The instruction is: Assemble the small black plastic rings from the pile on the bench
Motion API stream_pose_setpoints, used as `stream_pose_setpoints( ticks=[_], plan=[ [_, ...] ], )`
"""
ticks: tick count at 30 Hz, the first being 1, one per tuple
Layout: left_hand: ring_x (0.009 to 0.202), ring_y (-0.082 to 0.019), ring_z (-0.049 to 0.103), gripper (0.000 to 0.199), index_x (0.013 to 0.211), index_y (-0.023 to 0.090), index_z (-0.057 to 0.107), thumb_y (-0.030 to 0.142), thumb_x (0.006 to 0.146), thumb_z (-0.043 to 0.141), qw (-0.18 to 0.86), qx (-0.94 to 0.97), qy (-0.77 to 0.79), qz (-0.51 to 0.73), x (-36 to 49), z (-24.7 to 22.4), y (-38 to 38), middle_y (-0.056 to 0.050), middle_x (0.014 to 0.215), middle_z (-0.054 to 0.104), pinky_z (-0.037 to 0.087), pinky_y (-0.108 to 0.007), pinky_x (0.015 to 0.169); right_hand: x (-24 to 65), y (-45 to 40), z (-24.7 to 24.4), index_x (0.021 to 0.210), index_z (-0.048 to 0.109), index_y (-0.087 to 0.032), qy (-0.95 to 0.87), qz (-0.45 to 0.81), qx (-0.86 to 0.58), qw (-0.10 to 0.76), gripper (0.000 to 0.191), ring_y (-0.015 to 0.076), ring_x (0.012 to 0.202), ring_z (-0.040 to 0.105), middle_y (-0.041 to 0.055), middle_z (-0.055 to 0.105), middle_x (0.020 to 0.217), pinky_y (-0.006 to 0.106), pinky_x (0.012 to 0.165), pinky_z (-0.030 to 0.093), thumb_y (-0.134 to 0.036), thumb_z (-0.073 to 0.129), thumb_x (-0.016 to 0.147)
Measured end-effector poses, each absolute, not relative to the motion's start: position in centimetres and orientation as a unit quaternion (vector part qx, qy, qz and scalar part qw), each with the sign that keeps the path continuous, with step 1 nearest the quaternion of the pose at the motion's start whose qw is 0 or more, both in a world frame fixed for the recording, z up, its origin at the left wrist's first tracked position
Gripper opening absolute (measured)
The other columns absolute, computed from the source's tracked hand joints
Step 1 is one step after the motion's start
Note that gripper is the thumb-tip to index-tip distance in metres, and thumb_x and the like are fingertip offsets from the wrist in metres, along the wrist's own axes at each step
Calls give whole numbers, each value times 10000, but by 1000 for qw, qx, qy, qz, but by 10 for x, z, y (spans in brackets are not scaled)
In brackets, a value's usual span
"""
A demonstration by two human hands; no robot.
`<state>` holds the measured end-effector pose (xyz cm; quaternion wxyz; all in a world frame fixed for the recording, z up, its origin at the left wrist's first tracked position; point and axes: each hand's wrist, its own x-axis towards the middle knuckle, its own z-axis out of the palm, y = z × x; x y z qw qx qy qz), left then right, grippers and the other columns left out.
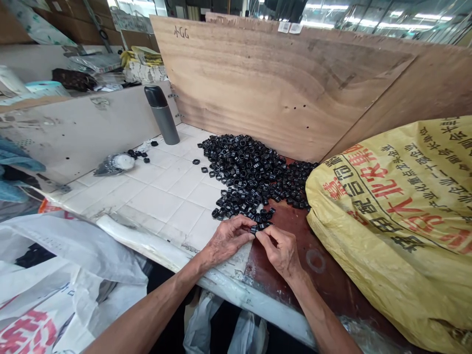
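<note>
**Carefully, at the edge of the black pile [250,174]**

Both hands are closed in together: the left hand [228,241] and right hand [280,250] pinch a small black plastic ring [253,229] between thumbs and fingertips, just in front of the heap. Whether a second ring sits against it is too small to tell. The other rings lie heaped across white tile [165,196] and a brown board [283,285], up against a plywood wall [280,83], with a few strays near a plastic bag [112,164]. A yellow sack [379,211] bulges in on the right, and a steel flask [161,115] stands further along the tile. For pieces this small, a pinch held right at the fingertips looks best, with the wrists low and close to the surface, so that a slipped ring drops back toward the heap rather than over the front edge.
</note>
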<state>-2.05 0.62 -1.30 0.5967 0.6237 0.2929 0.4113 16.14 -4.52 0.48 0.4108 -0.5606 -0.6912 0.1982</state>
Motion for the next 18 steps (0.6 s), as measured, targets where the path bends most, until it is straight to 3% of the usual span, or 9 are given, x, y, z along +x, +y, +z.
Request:
stream_pose_setpoints(
  ticks=[5,8,10,13,16,18],
  plan=[
    [965,-189,655,237,1097,176,682,235,867,673,593,631,291,408,-21,-10,5,-73,1070,653,531,-335,904,158,-45,5,941,626,-194,-697,201,-548,417,120,152,688,596,30,644,815,250,659,457,-291,556,934],
    [995,-194,648,238,1089,174,687,229,858,682,565,656,287,411,-21,-10,4,-77,1083,653,532,-332,912,157,-45,3,768,587,-201,-695,188,-574,390,253,135,596,556,2,589,672,246,621,429,-287,475,978],
    [977,-188,654,242,1093,175,683,234,858,682,561,656,283,417,-21,-11,4,-74,1081,651,538,-328,897,157,-46,3,805,592,-200,-690,192,-578,390,233,130,579,549,-7,582,657,244,624,436,-300,474,980],
    [983,-191,653,251,1101,176,685,255,863,680,570,649,291,413,-21,-12,4,-75,1077,659,534,-332,904,158,-47,3,949,618,-193,-690,199,-559,415,140,139,659,598,21,648,791,243,671,470,-307,536,946],
    [982,-197,652,261,1099,171,692,262,855,690,581,643,291,405,-21,-12,4,-79,1069,666,534,-334,903,159,-47,4,840,614,-203,-677,191,-575,417,175,135,599,578,5,626,700,240,618,461,-314,532,947],
    [965,-193,658,263,1104,175,687,264,857,687,592,632,292,406,-21,-11,4,-74,1064,668,537,-334,898,159,-47,4,873,619,-208,-678,195,-574,416,158,145,610,585,9,629,705,251,632,474,-321,535,943]
  ],
)
